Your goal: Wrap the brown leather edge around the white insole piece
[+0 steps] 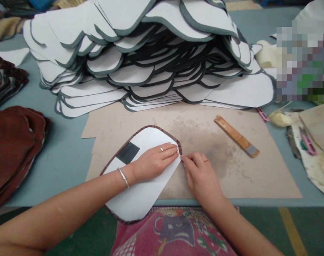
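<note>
A white rounded panel [140, 202] with a dark brown rim lies on the brown cardboard sheet, its near end hanging past the table's edge. A black square patch [128, 153] sits near its left side. My left hand [153, 160] rests flat on the panel, fingers stretched out toward its right corner. At that corner, my right hand [202, 170] pinches the brown edge strip between thumb and forefinger. To the right of my hands lies a wooden strip-shaped tool [236, 137] with a grey end.
A large heap of white panels with dark grey edges [151, 64] spans the back. Brown leather pieces [11, 149] are stacked at the left. Pink-handled snips [308, 141] lie on pale cloth at the right. The cardboard sheet [271, 177] covers the table's middle.
</note>
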`<action>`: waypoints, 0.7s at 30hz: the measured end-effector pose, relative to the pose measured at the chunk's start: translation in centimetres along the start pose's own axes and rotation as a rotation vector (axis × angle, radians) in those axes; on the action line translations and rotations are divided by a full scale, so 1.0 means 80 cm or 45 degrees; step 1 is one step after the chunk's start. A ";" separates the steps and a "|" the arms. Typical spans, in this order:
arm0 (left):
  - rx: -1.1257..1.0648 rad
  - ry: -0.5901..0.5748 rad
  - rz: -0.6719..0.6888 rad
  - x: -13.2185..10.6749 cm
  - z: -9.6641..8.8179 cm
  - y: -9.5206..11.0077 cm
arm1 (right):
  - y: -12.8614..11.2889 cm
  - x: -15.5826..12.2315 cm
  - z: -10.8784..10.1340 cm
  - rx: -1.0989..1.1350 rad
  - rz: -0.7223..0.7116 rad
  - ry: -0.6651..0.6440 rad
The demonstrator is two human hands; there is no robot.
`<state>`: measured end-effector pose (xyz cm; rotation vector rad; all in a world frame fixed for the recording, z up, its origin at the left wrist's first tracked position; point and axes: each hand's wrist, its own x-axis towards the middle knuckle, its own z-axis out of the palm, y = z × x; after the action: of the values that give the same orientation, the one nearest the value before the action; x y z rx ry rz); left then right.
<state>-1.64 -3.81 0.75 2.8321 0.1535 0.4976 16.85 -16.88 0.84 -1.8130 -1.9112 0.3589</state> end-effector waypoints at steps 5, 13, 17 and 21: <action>-0.040 0.027 -0.010 -0.002 0.001 -0.001 | 0.006 0.005 -0.009 0.165 -0.056 -0.063; -0.004 -0.004 -0.010 0.003 0.004 0.001 | 0.068 -0.011 -0.044 0.280 0.151 0.256; 0.023 0.015 -0.066 0.019 0.013 0.004 | 0.093 -0.012 -0.056 0.151 0.233 0.365; 0.004 0.034 -0.077 0.035 0.020 0.005 | 0.129 0.002 -0.069 -0.271 0.308 0.426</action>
<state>1.52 -4.14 0.32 2.8153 0.2443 0.5228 28.53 -16.57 0.40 -2.0955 -1.5526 -0.0734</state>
